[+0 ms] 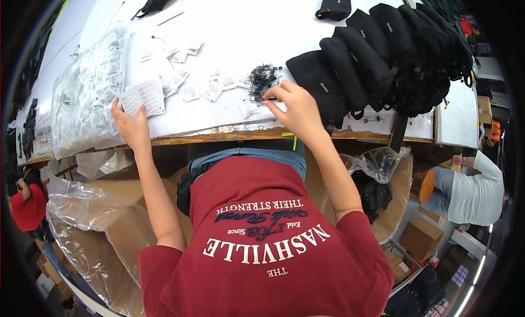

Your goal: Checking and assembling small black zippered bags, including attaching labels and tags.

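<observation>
My left hand point(131, 125) grips the lower left edge of a white printed card point(144, 97), with thumb and fingers on either side of it. My right hand point(295, 106) pinches a thin black string at the near edge of a tangled pile of black strings point(263, 79). Its fingertips are closed, and a small dark end shows between them. Small white printed tags point(212, 91) lie scattered on the white tabletop between my hands. One more tag point(249, 107) rests just left of my right fingertips.
A clear plastic bag point(90, 93) full of white tags lies at the left. Black pouches point(320, 84) overlap in a row at the right, and another pouch point(333, 5) sits farther back. Below the wooden table edge point(219, 133) stand plastic-lined cardboard boxes point(123, 229). A person point(470, 188) sits at far right.
</observation>
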A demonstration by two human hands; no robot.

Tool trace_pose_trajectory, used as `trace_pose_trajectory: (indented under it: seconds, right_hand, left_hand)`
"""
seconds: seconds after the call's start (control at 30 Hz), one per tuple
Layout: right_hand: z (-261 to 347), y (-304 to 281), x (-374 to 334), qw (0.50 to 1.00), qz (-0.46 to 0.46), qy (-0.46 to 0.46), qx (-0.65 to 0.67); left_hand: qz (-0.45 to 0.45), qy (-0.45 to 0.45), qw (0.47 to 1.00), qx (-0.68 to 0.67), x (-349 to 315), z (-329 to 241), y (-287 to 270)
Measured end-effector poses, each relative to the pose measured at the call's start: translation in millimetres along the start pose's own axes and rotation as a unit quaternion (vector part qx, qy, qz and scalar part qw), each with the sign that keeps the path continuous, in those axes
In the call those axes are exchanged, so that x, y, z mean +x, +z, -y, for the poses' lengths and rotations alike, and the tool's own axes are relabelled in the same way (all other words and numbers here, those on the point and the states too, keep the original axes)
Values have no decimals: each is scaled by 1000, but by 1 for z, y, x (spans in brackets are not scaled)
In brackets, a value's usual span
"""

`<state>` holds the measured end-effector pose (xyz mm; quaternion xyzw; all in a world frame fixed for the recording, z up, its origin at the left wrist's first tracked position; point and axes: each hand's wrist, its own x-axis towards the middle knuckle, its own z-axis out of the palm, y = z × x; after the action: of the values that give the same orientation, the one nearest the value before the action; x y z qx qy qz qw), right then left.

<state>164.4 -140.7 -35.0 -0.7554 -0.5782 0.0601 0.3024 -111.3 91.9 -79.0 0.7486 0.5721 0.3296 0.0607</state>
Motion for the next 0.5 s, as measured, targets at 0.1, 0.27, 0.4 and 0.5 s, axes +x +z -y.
trace_pose_trajectory:
  seconds: [0.1, 0.27, 0.4, 0.5]
  right_hand:
    - [4, 23, 7, 999, 39, -12, -1]
    - [3, 44, 19, 996, 83, 11, -41]
    - [7, 35, 27, 997, 70, 14, -34]
    - [19, 0, 34, 997, -57, 15, 48]
  left_hand:
    - [59, -77, 991, -92, 5, 9, -9]
    - [42, -107, 946, -304, -12, -14, -17]
    - [106, -128, 884, -436, -26, -20, -20]
    - [159, -217, 816, -511, -34, -56, -36]
